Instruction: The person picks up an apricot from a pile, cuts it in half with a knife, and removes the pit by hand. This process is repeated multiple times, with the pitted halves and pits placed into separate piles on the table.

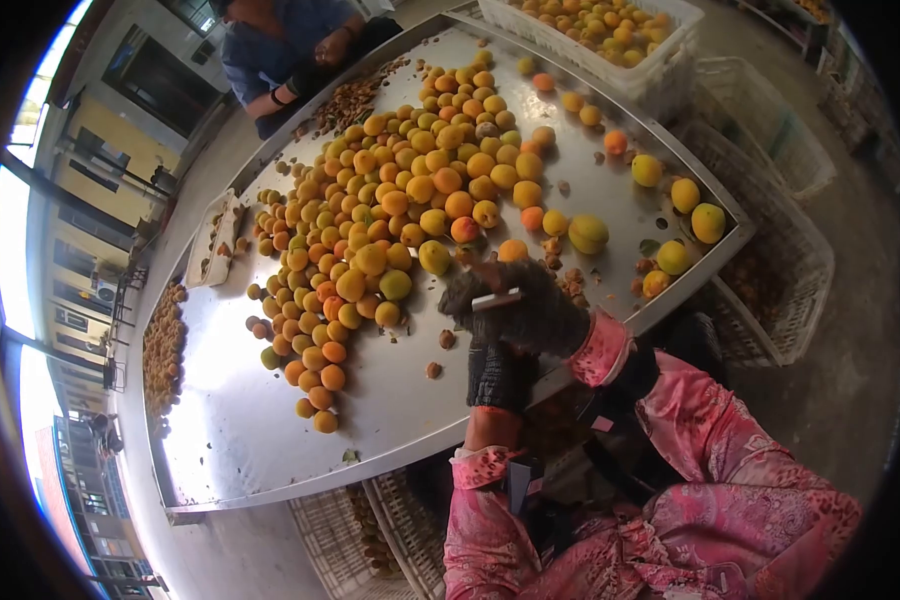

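My two hands, in dark knit gloves, meet over the near edge of the metal table. My right hand (542, 308) is closed around a small knife (497, 299), whose short, flat, pale blade shows. Just below and against it, my left hand (497, 365) is closed, its fingers mostly covered by the right hand; what they hold is hidden. Beyond my hands spreads a large heap of yellow and orange apricots (395, 203). A loose greenish-yellow apricot (588, 234) lies to the right, near brown pits and scraps (572, 280).
The metal table (232, 400) has a raised rim. A white tray (213, 240) and a pile of brown pits (163, 345) are at its left. A crate of apricots (660, 65) stands far right, with more crates (810, 300) below. Another person (270, 60) sits across the table.
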### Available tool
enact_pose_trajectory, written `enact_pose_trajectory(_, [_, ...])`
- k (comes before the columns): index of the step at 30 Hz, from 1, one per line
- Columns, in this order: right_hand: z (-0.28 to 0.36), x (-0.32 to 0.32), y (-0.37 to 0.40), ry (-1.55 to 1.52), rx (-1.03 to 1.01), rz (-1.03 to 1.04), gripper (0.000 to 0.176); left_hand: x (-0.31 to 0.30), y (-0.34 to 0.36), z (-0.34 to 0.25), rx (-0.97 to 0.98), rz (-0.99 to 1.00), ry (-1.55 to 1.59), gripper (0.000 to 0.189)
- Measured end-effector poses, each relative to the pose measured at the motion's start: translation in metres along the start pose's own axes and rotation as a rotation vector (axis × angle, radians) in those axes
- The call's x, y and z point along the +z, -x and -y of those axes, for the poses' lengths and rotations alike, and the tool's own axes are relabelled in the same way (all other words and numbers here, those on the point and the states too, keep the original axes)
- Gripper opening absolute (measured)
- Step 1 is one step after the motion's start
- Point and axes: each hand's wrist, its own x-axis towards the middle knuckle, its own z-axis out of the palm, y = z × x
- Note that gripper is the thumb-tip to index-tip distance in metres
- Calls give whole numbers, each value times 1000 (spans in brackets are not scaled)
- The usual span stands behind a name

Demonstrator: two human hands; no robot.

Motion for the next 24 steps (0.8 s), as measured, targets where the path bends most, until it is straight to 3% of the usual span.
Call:
enact_pose_trajectory(1, [10,1,1,256,-100,172,31,0,0,0,-64,-19,98,26])
enact_pose_trajectory(2, [8,2,3,257,-102,173,31,0,0,-1,-128,-38,196,28])
enact_pose_trajectory(4, [2,8,9,571,-332,252,32,-1,0,-3,-263,-77,391,31])
enact_pose_trajectory(6, [-2,10,5,358,-197,57,32,-2,0,-5,-397,-124,585,33])
enact_pose_trajectory(8, [7,11,-2,254,194,-377,34,-10,-6,-14,-528,-166,786,36])
enact_pose_trajectory(9, [1,1,-8,259,192,-374,34,-24,-5,-25,-680,-43,441,32])
enact_pose_trajectory(10, [-10,-14,-14,406,-51,-311,33,-15,-4,-16,-678,-49,446,32])
enact_pose_trajectory(11, [-15,-25,-16,547,-296,-244,32,4,0,1,-946,-215,1170,31])
enact_pose_trajectory(12, [-5,-24,-13,551,-299,-243,32,14,1,10,-1160,-384,1914,31])
enact_pose_trajectory(14, [23,-19,-3,617,277,71,30,9,-7,2,-1075,-390,1954,31])
enact_pose_trajectory(15, [9,-25,8,634,271,247,29,5,-10,-4,-994,-398,1987,32])
enact_pose_trajectory(16, [5,-22,16,635,269,247,29,-3,-12,-10,-991,-397,1987,32])
enact_pose_trajectory(18, [0,-15,31,888,90,249,32,-19,-11,-20,-1213,-330,1966,35])
enact_pose_trajectory(22, [0,-21,39,886,-9,220,35,0,-1,-1,-1192,-370,1825,41])
enact_pose_trajectory(24, [4,-24,38,791,69,98,32,29,17,23,-1033,-578,1473,39])
